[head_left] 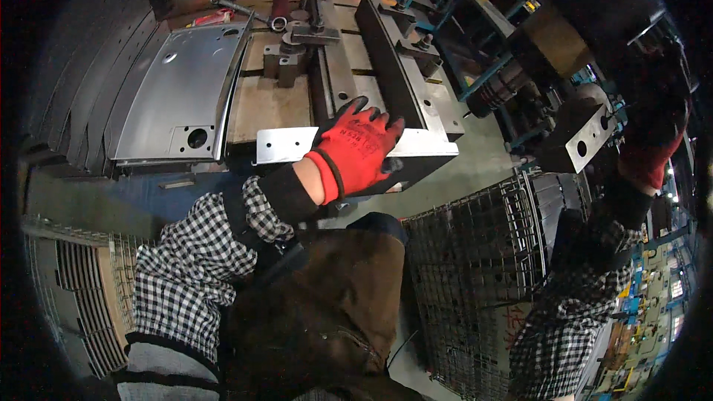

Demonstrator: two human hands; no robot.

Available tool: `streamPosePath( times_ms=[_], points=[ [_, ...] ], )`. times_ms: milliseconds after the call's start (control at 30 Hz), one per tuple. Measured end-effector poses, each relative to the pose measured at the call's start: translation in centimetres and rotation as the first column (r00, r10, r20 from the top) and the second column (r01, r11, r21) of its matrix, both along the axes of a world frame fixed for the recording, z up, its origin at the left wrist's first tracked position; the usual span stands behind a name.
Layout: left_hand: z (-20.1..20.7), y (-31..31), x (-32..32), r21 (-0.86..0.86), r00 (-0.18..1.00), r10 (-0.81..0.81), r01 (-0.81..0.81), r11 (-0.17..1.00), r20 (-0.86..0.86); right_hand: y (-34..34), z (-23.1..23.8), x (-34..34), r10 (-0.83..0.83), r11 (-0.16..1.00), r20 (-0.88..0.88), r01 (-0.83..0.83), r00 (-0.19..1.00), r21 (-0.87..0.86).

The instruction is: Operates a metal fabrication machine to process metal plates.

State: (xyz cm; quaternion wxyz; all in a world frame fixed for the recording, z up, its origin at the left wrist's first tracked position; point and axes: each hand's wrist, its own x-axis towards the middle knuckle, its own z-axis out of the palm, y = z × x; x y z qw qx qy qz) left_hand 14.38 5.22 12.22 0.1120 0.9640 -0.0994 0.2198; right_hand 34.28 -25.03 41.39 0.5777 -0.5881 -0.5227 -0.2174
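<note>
My left hand, in a red glove with dark fingertips, lies across the middle of a bright bent metal plate. Its fingers reach over the plate's far edge and the thumb is on the near side. Two small holes show near the plate's left end. The plate lies at the near ends of two dark steel rails. Far to the right, my right hand, also red-gloved, is raised in shadow, its fingers mostly hidden. Next to it is a metal piece with one large and smaller holes; whether I hold it is unclear.
Curved silver sheet panels lie at the left of the bench. Clamp blocks and a wrench stand or lie behind. A wire cage is at my lower right, another at lower left. Blue shelving stands at the back right.
</note>
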Motion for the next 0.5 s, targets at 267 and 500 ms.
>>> streamPosePath(
  times_ms=[267,500],
  points=[
    [-1.1,0.0,0.8,0.022,0.999,0.016,-0.017,1.000,0.044,2.1,-1.7,-3.1,-0.124,0.992,0.063,0.124,0.990,0.013],
    [-0.5,-0.1,0.9,0.004,1.000,0.022,-0.022,1.000,-0.008,4.3,-1.7,-3.1,-0.162,0.987,0.067,0.161,0.984,0.017]
  ],
)
